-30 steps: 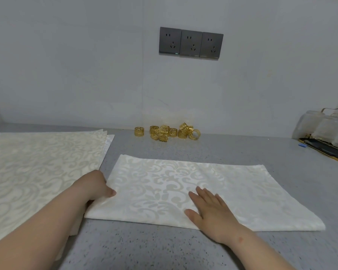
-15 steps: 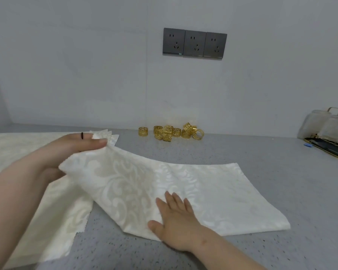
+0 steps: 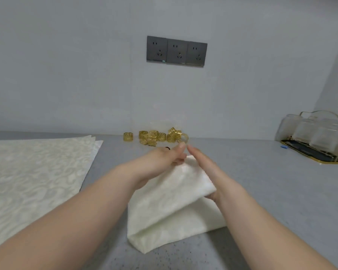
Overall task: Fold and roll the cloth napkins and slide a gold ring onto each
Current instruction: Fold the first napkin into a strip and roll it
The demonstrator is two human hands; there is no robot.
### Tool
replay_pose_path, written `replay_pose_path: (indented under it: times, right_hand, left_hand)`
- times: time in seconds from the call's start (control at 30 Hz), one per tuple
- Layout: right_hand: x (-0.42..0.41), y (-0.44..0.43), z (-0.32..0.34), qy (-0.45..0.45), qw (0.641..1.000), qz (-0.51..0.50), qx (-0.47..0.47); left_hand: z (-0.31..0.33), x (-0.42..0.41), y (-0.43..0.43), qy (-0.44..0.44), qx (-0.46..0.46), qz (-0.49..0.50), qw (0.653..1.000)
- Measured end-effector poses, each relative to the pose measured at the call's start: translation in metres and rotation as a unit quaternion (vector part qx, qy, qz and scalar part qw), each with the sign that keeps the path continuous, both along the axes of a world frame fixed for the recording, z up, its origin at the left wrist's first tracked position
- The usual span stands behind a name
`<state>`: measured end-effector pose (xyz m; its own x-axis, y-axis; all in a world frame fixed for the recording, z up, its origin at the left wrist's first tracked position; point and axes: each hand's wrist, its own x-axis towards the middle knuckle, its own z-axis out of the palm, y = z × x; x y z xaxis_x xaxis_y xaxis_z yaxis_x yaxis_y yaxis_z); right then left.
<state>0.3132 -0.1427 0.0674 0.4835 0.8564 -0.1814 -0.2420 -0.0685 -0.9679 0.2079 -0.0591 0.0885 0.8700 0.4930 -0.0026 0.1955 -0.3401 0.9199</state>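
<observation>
A white damask napkin point(image 3: 170, 207) lies folded over on the grey counter in front of me, its upper layer lifted off the surface. My left hand point(image 3: 164, 160) pinches the top edge of that raised layer. My right hand point(image 3: 209, 176) lies along the napkin's right side with fingers straight, its thumb tucked under the fold. Several gold rings point(image 3: 156, 136) sit in a small heap by the wall, just beyond my fingertips.
A stack of unfolded napkins point(image 3: 33, 172) covers the counter on the left. A dark gold-rimmed tray point(image 3: 312, 152) with clear glass jars point(image 3: 318, 131) stands at the far right. Three dark wall sockets point(image 3: 177, 51) sit above the rings.
My left hand has carried the napkin's left edge across to the right, folding it over. My right hand has shifted from pressing the cloth flat to holding its right side.
</observation>
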Motion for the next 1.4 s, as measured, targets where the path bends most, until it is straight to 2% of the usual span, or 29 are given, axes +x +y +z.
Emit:
replay_pose_path:
  times: [0.1, 0.2, 0.33, 0.5, 0.53, 0.57, 0.6, 0.63, 0.8, 0.9, 0.97, 1.07, 1.2, 1.3, 1.4]
  right_hand:
    - [0.019, -0.006, -0.007, -0.055, 0.996, -0.039, -0.051]
    - [0.040, -0.016, -0.014, -0.098, 0.992, -0.056, -0.056]
    - [0.064, -0.032, -0.021, -0.165, 0.978, -0.108, -0.074]
    - [0.085, -0.050, -0.045, -0.218, 0.951, -0.118, -0.187]
    - [0.085, -0.053, -0.049, -0.218, 0.947, -0.112, -0.208]
    - [0.086, -0.055, -0.051, -0.217, 0.945, -0.108, -0.219]
    - [0.086, -0.055, -0.053, -0.215, 0.945, -0.103, -0.225]
    - [0.086, -0.056, -0.054, -0.212, 0.946, -0.094, -0.228]
    - [0.079, -0.054, -0.066, -0.198, 0.955, -0.077, -0.207]
    - [0.073, -0.048, -0.065, -0.188, 0.961, -0.065, -0.191]
    - [0.073, -0.041, -0.061, -0.230, 0.952, -0.080, -0.187]
    - [0.079, -0.029, -0.057, -0.283, 0.935, -0.118, -0.180]
    - [0.083, -0.017, -0.065, -0.300, 0.925, -0.141, -0.187]
    - [0.087, -0.014, -0.075, -0.285, 0.928, -0.168, -0.170]
    - [0.096, -0.016, -0.077, -0.218, 0.947, -0.188, -0.142]
  left_hand:
    - [-0.019, 0.002, -0.016, -0.044, 0.031, -0.001, 0.999]
    - [-0.041, -0.008, -0.022, -0.014, 0.184, -0.028, 0.982]
    - [-0.072, -0.029, -0.025, 0.097, 0.416, -0.072, 0.901]
    - [-0.112, -0.032, -0.018, 0.110, 0.515, -0.080, 0.847]
    - [-0.108, -0.031, -0.017, 0.138, 0.492, -0.074, 0.857]
    - [-0.106, -0.029, -0.015, 0.139, 0.507, -0.055, 0.849]
    - [-0.103, -0.031, -0.012, 0.157, 0.475, -0.064, 0.863]
    - [-0.112, -0.030, -0.005, 0.106, 0.471, -0.059, 0.874]
    - [-0.118, -0.039, 0.026, 0.127, 0.367, -0.071, 0.919]
    - [-0.116, -0.048, 0.035, 0.092, 0.277, -0.054, 0.955]
    - [-0.118, -0.050, 0.035, 0.065, 0.235, -0.023, 0.970]
    - [-0.124, -0.049, 0.031, 0.037, 0.261, 0.005, 0.965]
    - [-0.123, -0.050, 0.026, 0.084, 0.330, 0.006, 0.940]
    - [-0.123, -0.050, 0.026, 0.084, 0.346, 0.000, 0.934]
    - [-0.120, -0.049, 0.021, 0.087, 0.367, -0.007, 0.926]
